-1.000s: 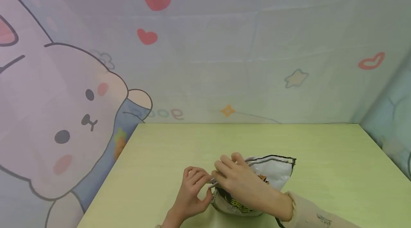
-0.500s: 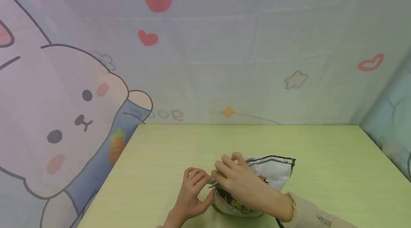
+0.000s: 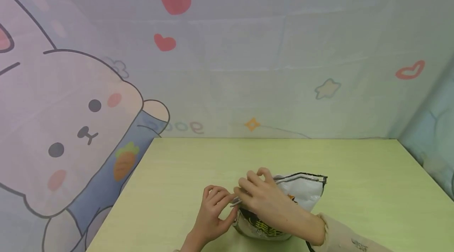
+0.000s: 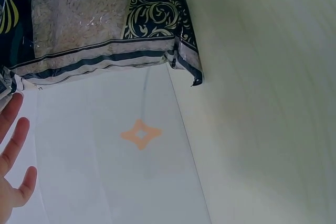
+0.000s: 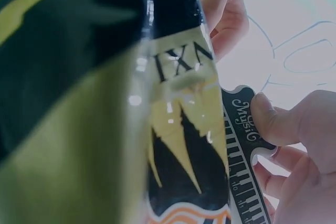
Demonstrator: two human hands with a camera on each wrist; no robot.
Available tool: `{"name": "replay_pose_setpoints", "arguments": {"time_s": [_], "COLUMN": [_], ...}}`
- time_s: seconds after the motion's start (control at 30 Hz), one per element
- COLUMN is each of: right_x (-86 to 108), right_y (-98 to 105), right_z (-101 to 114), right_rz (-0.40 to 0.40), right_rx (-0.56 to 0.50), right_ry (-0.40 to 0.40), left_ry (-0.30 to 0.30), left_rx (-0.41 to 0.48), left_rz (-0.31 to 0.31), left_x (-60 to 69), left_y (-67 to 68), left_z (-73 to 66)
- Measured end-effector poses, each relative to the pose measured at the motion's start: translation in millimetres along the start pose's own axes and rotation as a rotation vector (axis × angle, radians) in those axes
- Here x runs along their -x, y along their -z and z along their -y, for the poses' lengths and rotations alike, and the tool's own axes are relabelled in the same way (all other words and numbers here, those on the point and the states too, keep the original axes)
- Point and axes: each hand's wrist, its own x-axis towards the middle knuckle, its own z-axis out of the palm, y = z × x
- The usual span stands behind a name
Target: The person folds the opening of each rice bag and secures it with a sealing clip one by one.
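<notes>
A plastic bag of rice (image 3: 301, 189) stands on the table, white with black edging on its far side. Grains show through its window in the left wrist view, where the bag (image 4: 84, 14) has dark panels with gold scrolls. My left hand (image 3: 213, 213) pinches the end of a black and white ruler (image 5: 247, 166) beside the bag; piano keys, numbers and "Music" are printed on it. Most of the ruler is hidden behind the bag in that view. Across the bag's top lies my right hand (image 3: 271, 202), its curled fingers gripping the bag's left edge. Its fingertips are partly hidden.
The pale green-yellow table (image 3: 369, 181) extends around the bag. Behind it hangs a cloth backdrop (image 3: 230, 66) with hearts, stars and a large cartoon rabbit (image 3: 81, 118) at the left.
The head view has shifted slightly. My left thumb is a little closer to the ruler's end, while the right hand and the bag stay nearly in place.
</notes>
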Motion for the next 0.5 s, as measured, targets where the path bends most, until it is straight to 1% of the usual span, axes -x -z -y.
{"name": "replay_pose_setpoints", "arguments": {"time_s": [0.2, 0.5], "right_x": [0.6, 2.5], "right_y": [1.1, 7.3], "right_z": [-1.8, -9.4], "right_rz": [-0.015, -0.007], "right_rx": [0.016, 0.023], "right_ry": [-0.001, 0.001], "left_ry": [0.013, 0.021], "left_rx": [-0.005, -0.004], "left_rz": [0.001, -0.002], "left_x": [-0.5, -1.7], "left_y": [0.7, 1.8], "left_z": [-1.4, -1.3]}}
